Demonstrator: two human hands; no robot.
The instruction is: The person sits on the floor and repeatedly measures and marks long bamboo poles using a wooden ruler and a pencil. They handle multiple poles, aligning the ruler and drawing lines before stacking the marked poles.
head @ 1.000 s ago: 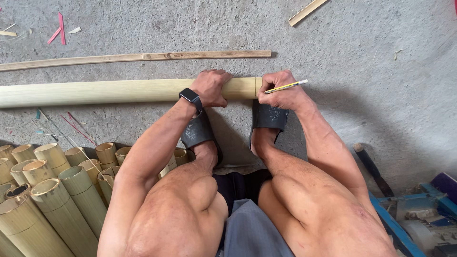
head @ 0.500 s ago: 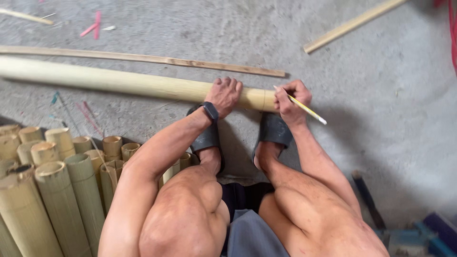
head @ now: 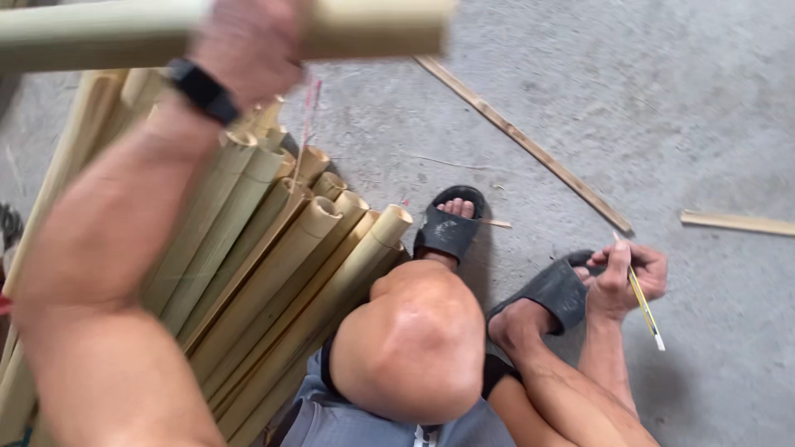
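My left hand (head: 248,45), with a black watch (head: 203,91) on the wrist, grips a thick pale bamboo pole (head: 364,25) and holds it raised across the top of the view; both are blurred. My right hand (head: 625,277) rests low by my right foot and holds a yellow pencil (head: 644,305) pointing down and to the right. My feet are in black slide sandals (head: 447,228) on the concrete floor, and my bent knee (head: 414,339) fills the lower middle.
A stack of cut bamboo poles (head: 281,257) lies on the left beside my leg, open ends facing up and right. A thin wooden slat (head: 530,149) runs diagonally across the grey concrete. Another short strip (head: 737,222) lies at the right edge.
My left hand has lifted the bamboo pole off the floor toward the camera. My right hand has let go of the pole and dropped beside my foot, pencil still in it. The view has swung left.
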